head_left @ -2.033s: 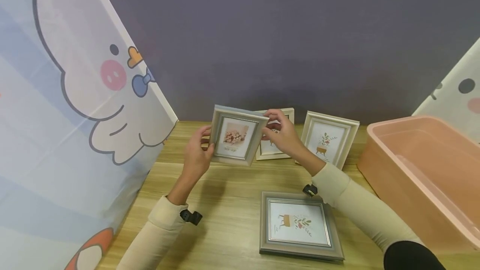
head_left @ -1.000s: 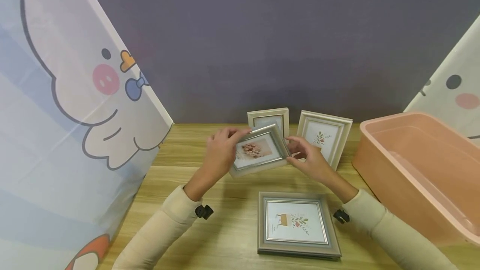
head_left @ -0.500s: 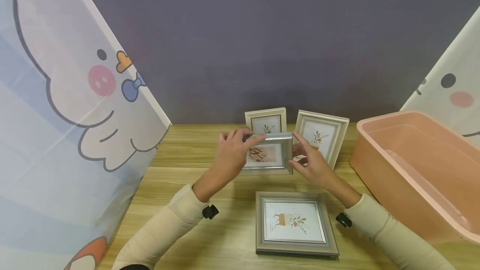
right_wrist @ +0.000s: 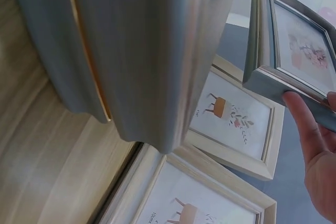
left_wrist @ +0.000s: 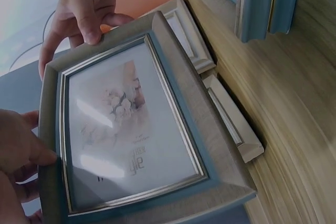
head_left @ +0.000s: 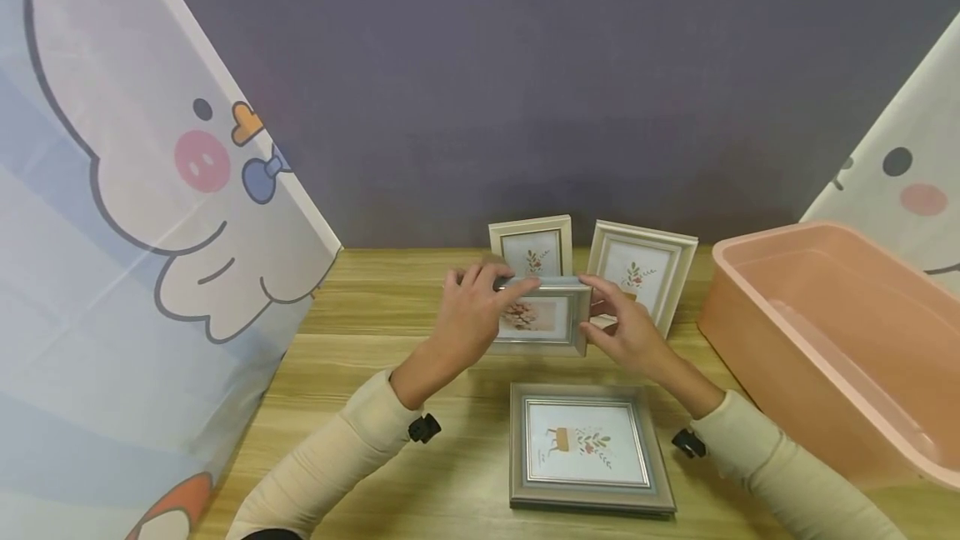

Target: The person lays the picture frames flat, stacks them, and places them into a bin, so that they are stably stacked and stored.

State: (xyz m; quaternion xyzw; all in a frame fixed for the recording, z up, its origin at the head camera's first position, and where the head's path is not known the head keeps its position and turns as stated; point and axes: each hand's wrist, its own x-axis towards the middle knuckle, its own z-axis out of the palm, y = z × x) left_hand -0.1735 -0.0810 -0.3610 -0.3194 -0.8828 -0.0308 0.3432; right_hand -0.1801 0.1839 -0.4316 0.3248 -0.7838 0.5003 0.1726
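Both hands hold a silver-grey picture frame above the table, turned on its side, its print of pale flowers facing me. My left hand grips its upper left part, a finger lying along the top edge. My right hand pinches the right edge between thumb and fingers. In the left wrist view the right thumb lies on the frame's border. Behind stand a small cream picture frame, partly hidden by the held one, and a larger cream picture frame, partly covered by the right hand.
Stacked grey-brown picture frames lie flat near the front of the wooden table. A pink-orange plastic bin stands at the right. Behind rises a dark grey wall; a cartoon-printed sheet borders the left.
The held picture frame has turned from upright to sideways and moved right and slightly down. My left hand has shifted from its left side to its top edge; the right hand still holds the right side.
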